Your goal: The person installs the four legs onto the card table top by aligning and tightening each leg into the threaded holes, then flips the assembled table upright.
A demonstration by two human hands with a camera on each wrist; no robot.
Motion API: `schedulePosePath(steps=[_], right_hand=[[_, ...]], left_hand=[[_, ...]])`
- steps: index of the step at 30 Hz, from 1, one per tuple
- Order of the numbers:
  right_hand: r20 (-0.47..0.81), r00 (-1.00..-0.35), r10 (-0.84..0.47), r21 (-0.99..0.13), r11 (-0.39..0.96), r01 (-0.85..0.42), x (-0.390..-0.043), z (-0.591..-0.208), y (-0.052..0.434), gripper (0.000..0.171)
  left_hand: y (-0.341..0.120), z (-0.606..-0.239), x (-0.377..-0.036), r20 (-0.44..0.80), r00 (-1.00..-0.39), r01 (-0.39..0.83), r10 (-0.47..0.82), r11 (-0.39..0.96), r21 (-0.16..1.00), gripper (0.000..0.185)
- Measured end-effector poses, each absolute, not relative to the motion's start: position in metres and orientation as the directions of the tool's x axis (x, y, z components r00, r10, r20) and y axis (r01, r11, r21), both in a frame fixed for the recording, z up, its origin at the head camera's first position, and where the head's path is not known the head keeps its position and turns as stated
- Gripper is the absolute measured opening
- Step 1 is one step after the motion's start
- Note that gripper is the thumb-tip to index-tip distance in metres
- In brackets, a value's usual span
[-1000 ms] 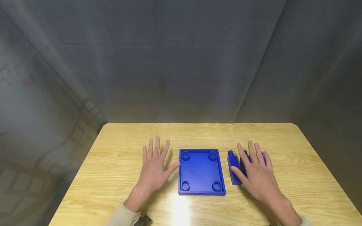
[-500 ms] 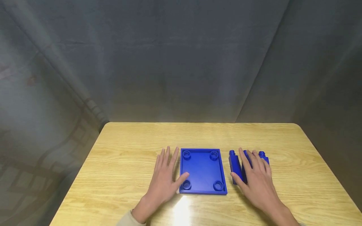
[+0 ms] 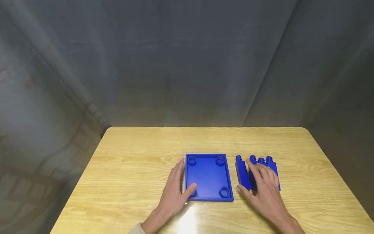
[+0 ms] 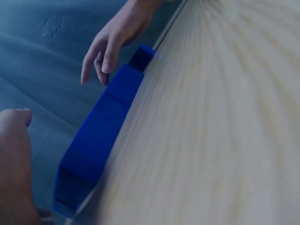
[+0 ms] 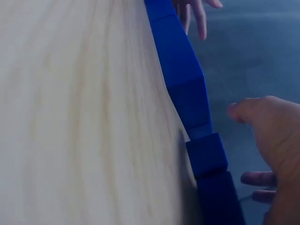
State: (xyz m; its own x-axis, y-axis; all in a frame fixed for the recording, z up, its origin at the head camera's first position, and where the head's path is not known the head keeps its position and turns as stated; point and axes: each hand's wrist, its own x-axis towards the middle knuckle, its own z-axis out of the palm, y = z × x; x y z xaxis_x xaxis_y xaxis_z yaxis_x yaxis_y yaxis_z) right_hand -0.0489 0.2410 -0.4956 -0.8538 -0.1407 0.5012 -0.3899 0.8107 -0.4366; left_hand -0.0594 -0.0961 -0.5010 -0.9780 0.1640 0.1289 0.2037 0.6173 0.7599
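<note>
A square blue tray-like plate point(image 3: 208, 177), with a raised rim and a round socket in each corner, lies on the table. My left hand point(image 3: 171, 195) is at its left edge, fingers extended, and the thumb covers part of the near-left socket. To the right of the plate lie several blue square posts with threaded ends; one post point(image 3: 242, 175) sits slightly apart from the grouped posts point(image 3: 272, 166). Over that group is my right hand point(image 3: 266, 195), fingers gently bent, hiding much of them. In the right wrist view a gap shows between the thumb point(image 5: 241, 111) and the blue pieces point(image 5: 206, 154).
The light wooden table point(image 3: 122, 162) has rounded far corners. Grey curtains point(image 3: 175, 65) hang behind it and at both sides. Bright glare lies on the wood in front of the plate.
My left hand has moved right and nearer, to the plate's left edge, its fingers coming closer together. My right hand has drawn slightly nearer, its fingers bending, uncovering more post ends.
</note>
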Motion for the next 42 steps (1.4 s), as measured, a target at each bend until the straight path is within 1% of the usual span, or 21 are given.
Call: schedulePosePath(steps=[6, 10, 13, 17, 21, 26, 29, 33, 38, 42], right_hand=[[0.503, -0.855, -0.127, -0.460, 0.798, -0.389, -0.048, -0.506, 0.241, 0.097], [0.499, -0.857, -0.126, -0.470, 0.792, -0.389, -0.049, -0.511, 0.242, 0.093], [0.508, -0.851, -0.133, -0.449, 0.802, -0.393, -0.049, -0.514, 0.244, 0.088], [0.530, -0.832, -0.162, -0.395, 0.821, -0.411, -0.050, -0.519, 0.247, 0.075], [0.552, -0.813, -0.187, -0.355, 0.829, -0.432, -0.051, -0.521, 0.248, 0.068], [0.588, -0.782, -0.207, -0.321, 0.828, -0.460, -0.053, -0.522, 0.247, 0.072], [0.615, -0.761, -0.207, -0.309, 0.825, -0.474, -0.054, -0.522, 0.246, 0.075], [0.649, -0.733, -0.205, -0.301, 0.815, -0.495, -0.056, -0.523, 0.244, 0.072], [0.677, -0.717, -0.168, -0.333, 0.798, -0.502, -0.057, -0.524, 0.245, 0.070], [0.714, -0.691, -0.118, -0.374, 0.770, -0.517, -0.058, -0.525, 0.244, 0.068]], left_hand=[[-0.097, -0.515, -0.057, 0.108, -0.982, 0.181, 0.155, 0.597, 0.782, 0.098], [-0.098, -0.520, -0.059, 0.133, -0.973, 0.220, 0.186, 0.605, 0.765, 0.100], [-0.098, -0.522, -0.061, 0.171, -0.959, 0.278, 0.227, 0.626, 0.729, 0.101], [-0.097, -0.523, -0.062, 0.198, -0.943, 0.330, 0.268, 0.672, 0.663, 0.103], [-0.097, -0.523, -0.062, 0.173, -0.942, 0.330, 0.286, 0.708, 0.624, 0.112], [-0.098, -0.524, -0.061, 0.129, -0.949, 0.304, 0.286, 0.733, 0.609, 0.120], [-0.097, -0.524, -0.060, 0.126, -0.950, 0.301, 0.284, 0.741, 0.601, 0.121], [-0.098, -0.523, -0.060, 0.127, -0.951, 0.298, 0.280, 0.740, 0.603, 0.120], [-0.098, -0.522, -0.059, 0.122, -0.951, 0.297, 0.284, 0.731, 0.614, 0.118], [-0.098, -0.522, -0.060, 0.121, -0.950, 0.300, 0.289, 0.728, 0.616, 0.118]])
